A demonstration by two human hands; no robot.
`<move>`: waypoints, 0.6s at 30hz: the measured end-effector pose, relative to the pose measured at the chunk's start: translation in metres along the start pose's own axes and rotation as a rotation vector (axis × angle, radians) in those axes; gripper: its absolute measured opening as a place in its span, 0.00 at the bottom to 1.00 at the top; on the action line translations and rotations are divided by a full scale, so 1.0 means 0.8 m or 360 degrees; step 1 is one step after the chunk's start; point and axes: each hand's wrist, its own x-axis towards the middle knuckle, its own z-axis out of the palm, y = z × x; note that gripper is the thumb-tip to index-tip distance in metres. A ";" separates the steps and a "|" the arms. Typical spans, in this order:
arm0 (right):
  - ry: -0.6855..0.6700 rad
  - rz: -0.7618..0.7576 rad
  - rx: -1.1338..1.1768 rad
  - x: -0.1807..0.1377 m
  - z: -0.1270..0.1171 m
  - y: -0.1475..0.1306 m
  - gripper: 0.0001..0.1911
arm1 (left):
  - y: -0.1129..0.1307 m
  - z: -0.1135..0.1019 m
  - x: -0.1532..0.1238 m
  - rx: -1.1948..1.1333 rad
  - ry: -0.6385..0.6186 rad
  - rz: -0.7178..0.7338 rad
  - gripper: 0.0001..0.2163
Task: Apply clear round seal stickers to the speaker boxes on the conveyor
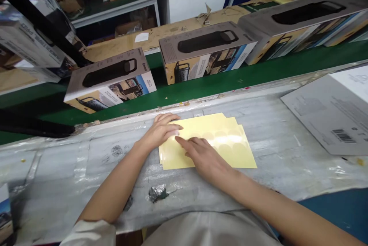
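Note:
A stack of glossy yellow sticker sheets (227, 138) lies on the plastic-wrapped worktop (86, 161). My left hand (161, 131) rests on the sheets' upper left corner, fingers curled against the paper. My right hand (202, 158) lies over the lower middle of the sheets, its fingers together and pointing left toward the left hand's fingertips. Whether either hand pinches a sticker is too small to see.
A green conveyor belt (258, 73) runs behind the worktop carrying three printed speaker boxes, left (109, 81), middle (207, 50) and right (301, 20). Flat grey cartons with a barcode (330, 112) lie at the right. A crumpled foil scrap (157, 192) sits near the front edge.

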 end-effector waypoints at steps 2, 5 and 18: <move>-0.0020 -0.0060 -0.0146 0.002 0.000 -0.009 0.35 | 0.000 0.000 -0.001 0.0008 0.0020 0.0007 0.11; -0.0119 -0.0064 -0.0304 0.008 0.000 -0.018 0.34 | -0.005 0.002 -0.003 0.0019 0.0083 0.0043 0.12; 0.0152 -0.0109 -0.0087 -0.007 0.007 -0.002 0.26 | -0.014 0.000 -0.001 0.0237 0.0207 0.0182 0.11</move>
